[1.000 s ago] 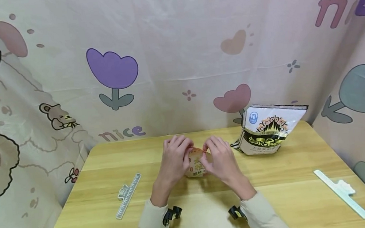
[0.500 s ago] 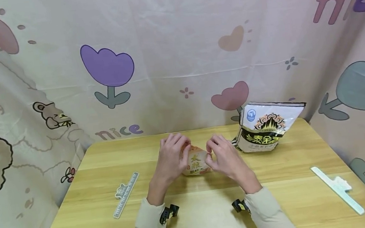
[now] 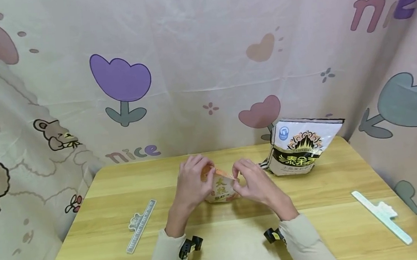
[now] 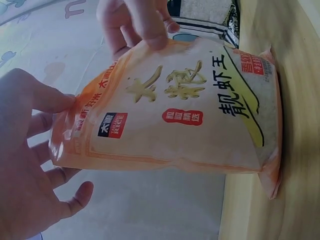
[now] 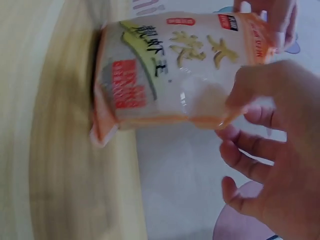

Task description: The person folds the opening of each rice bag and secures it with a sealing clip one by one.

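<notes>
A small orange and cream plastic rice bag with gold and black lettering stands on the wooden table between the hands. At its upper left, the left hand pinches the orange top edge between thumb and fingers. The right hand pinches the upper right corner, thumb on the printed front and fingers behind. From the left wrist view, the bag's front shows whole, its base on the wood. The right wrist view shows the bag bulging, its top corner under the right thumb.
Right of the hands, a larger white and black printed bag stands with its top flaring rightward. A ruler-like bag clip lies on the left of the table, and a pale green clip on the right. A printed curtain hangs behind the table.
Both hands have drawn slightly apart, the right one moving rightward. More of the rice bag's front and its orange top edge now shows between them. The head view has shifted a little.
</notes>
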The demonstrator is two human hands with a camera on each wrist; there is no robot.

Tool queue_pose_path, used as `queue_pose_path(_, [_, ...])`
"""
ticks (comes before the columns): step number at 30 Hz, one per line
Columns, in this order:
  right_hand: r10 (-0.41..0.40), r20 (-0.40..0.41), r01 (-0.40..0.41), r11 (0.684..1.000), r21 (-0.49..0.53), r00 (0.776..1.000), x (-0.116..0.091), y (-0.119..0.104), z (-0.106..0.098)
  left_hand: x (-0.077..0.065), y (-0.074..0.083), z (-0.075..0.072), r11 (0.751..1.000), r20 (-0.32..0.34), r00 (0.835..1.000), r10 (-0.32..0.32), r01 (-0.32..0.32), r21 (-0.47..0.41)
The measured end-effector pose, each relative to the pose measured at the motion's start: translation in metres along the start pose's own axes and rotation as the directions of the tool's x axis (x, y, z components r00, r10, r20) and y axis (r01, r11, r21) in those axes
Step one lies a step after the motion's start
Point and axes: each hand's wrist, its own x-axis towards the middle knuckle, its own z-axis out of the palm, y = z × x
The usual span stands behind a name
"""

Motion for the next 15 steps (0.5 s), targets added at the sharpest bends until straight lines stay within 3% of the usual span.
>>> queue_pose_path(5, [0.014, -0.028, -0.009, 0.987, 0.159, 1.0, 0.008, -0.012, 0.001, -0.001, -0.003, -0.001, 1.0, -0.005, 1.0, 0.009, -0.009, -0.01])
queue_pose_path(15, [-0.027, -0.126, 0.042, 0.992, 0.118, 0.992, 0.022, -0.03, 0.011, -0.003, -0.003, 0.001, 0.999, -0.017, 0.999, 0.029, -0.03, -0.012])
